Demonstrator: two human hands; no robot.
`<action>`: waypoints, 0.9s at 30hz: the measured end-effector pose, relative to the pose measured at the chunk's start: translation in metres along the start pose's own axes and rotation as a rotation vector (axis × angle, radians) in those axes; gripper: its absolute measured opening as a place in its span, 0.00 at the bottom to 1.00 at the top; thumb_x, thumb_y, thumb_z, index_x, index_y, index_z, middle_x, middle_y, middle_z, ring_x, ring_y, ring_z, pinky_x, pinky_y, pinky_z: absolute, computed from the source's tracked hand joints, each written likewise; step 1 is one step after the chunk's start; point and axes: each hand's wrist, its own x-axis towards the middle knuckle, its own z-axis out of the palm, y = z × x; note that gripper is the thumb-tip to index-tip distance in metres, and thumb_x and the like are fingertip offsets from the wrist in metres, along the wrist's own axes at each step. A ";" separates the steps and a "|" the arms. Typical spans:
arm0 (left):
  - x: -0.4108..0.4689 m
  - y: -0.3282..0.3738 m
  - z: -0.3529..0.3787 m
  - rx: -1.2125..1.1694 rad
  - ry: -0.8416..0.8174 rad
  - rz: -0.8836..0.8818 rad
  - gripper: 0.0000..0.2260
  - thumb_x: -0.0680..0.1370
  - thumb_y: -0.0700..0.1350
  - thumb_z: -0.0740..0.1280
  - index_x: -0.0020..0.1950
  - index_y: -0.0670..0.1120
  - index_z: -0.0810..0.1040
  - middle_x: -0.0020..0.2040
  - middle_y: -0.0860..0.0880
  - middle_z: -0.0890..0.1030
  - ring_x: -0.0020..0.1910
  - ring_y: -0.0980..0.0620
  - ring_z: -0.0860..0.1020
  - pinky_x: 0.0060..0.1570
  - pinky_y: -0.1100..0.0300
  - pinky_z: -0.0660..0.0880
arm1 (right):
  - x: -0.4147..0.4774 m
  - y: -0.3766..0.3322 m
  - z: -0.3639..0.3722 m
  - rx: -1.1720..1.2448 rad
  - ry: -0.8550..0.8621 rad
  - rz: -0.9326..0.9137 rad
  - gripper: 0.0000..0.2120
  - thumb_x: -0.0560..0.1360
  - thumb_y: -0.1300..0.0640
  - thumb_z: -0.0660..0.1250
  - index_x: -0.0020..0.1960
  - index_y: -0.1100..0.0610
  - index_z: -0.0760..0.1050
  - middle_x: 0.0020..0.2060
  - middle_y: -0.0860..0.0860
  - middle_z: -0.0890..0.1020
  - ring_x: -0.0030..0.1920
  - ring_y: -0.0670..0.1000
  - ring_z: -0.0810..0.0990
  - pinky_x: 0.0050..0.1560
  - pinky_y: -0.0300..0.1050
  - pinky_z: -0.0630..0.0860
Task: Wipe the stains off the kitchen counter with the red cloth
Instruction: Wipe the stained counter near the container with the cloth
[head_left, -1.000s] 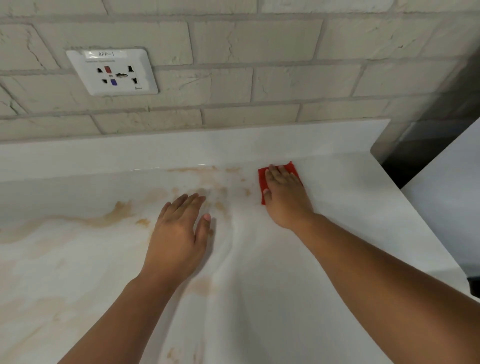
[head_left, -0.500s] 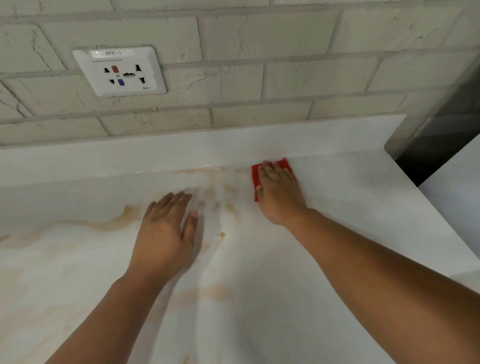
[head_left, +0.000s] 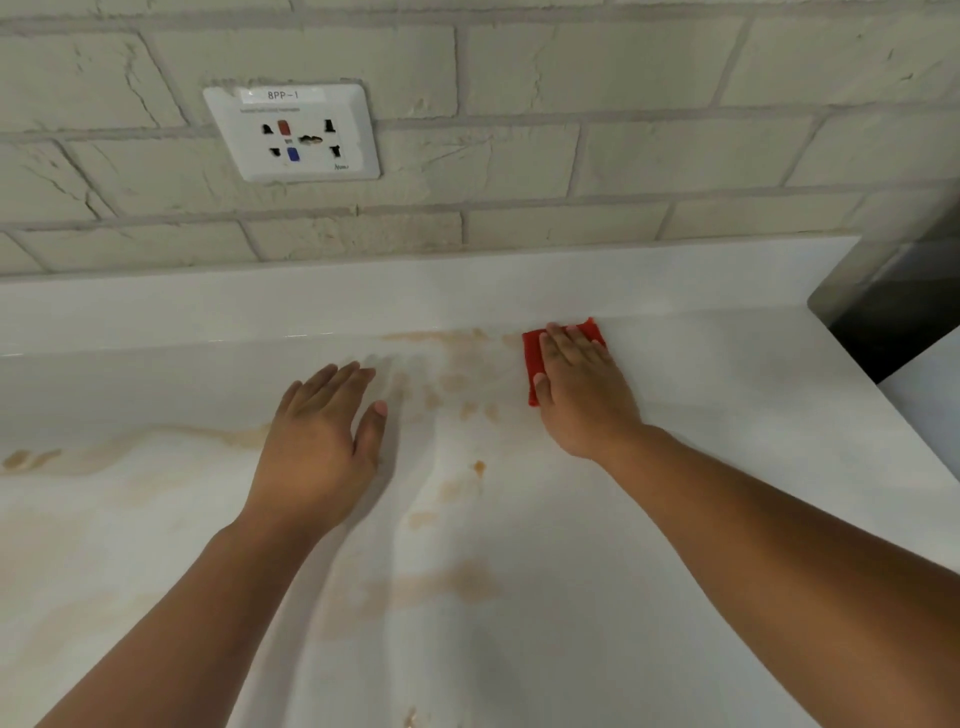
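- Since a second ago our right hand (head_left: 582, 395) has pushed the red cloth (head_left: 532, 358) away from us. Its far edge now sits at the foot of the white upstand (head_left: 363, 301). Our left hand (head_left: 317, 447) lies flat, much as it did.
- The right fingers (head_left: 563, 343) are straight and spread over the top of the cloth, with the thumb along its left edge — pressing, not pinching. The left fingers are straight and close together on the bare bench (head_left: 727, 415), holding nothing.
- The cloth lies at the back of the bench, just right of the brown stains (head_left: 457, 384). These spread between our two hands, then on toward us and off to the left.
- We judge the cloth to be light, soft and folded small, so it would bunch or creep out under a loose hand. On this glossy bench it should slide easily. Flat pressure across its middle seems the best hold, or a pinch at the left strip that shows.
- Most of the cloth is hidden under the hand — only that left strip and the far corners peek out. We cannot tell how it is folded, or whether it is damp.
- Some pale brown streaks could be veining in the stone and not dirt.
- A dark object (head_left: 893, 312) at the right is cut off by the edge of the view.
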 end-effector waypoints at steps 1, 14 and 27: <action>-0.001 -0.003 -0.002 0.002 0.001 -0.001 0.24 0.81 0.54 0.54 0.71 0.44 0.73 0.71 0.45 0.74 0.73 0.44 0.67 0.73 0.46 0.61 | 0.005 -0.008 0.002 0.005 0.007 0.025 0.28 0.82 0.50 0.48 0.79 0.59 0.49 0.79 0.52 0.51 0.78 0.52 0.47 0.77 0.48 0.44; -0.006 -0.024 -0.011 -0.031 0.006 -0.035 0.22 0.81 0.53 0.55 0.70 0.43 0.74 0.70 0.45 0.75 0.72 0.44 0.68 0.72 0.50 0.60 | 0.002 -0.001 -0.002 0.113 -0.026 -0.101 0.26 0.84 0.50 0.50 0.78 0.59 0.55 0.78 0.50 0.56 0.78 0.49 0.49 0.75 0.41 0.43; -0.020 -0.054 -0.030 -0.035 0.026 -0.088 0.22 0.81 0.53 0.55 0.70 0.44 0.75 0.70 0.45 0.75 0.73 0.45 0.68 0.72 0.46 0.64 | 0.045 -0.127 0.019 0.113 -0.053 -0.209 0.27 0.81 0.53 0.53 0.78 0.60 0.55 0.78 0.54 0.56 0.78 0.53 0.51 0.77 0.50 0.46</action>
